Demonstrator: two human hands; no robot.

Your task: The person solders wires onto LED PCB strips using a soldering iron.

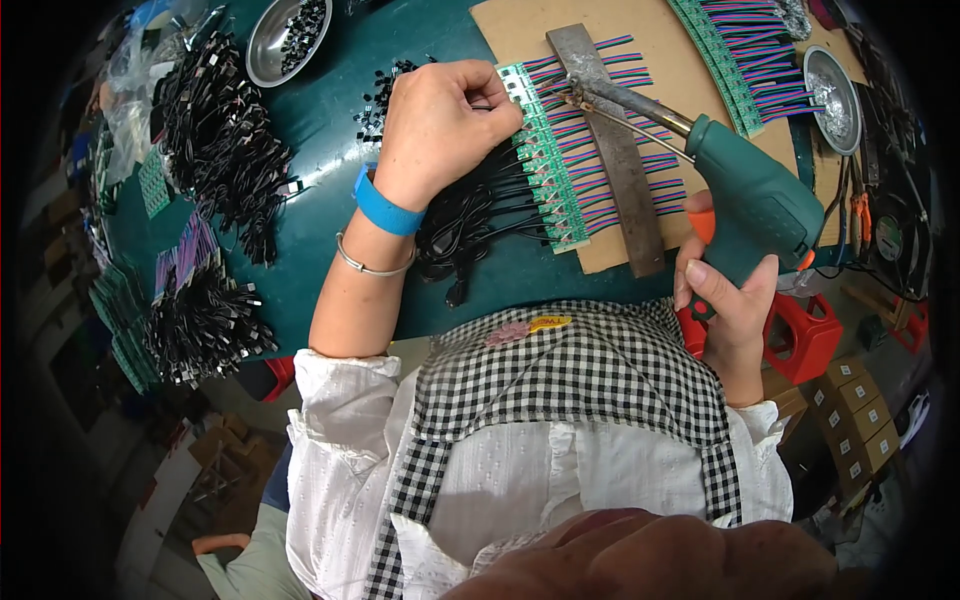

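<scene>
My left hand is closed in a pinch on a thin black cable at the far end of a green circuit board strip. Most of that cable is hidden by the fingers. My right hand grips a green soldering gun by its handle. Its metal tip reaches over the striped wires on the strip's right side, near the far end. A flat metal bar lies across these wires. Several black cables run off the strip's left side into a coiled bundle.
Heaps of black cables lie on the green table's left. A metal bowl of small black parts stands at the back. To the right are more wired board strips, a metal dish and orange-handled pliers. Cardboard lies under the work.
</scene>
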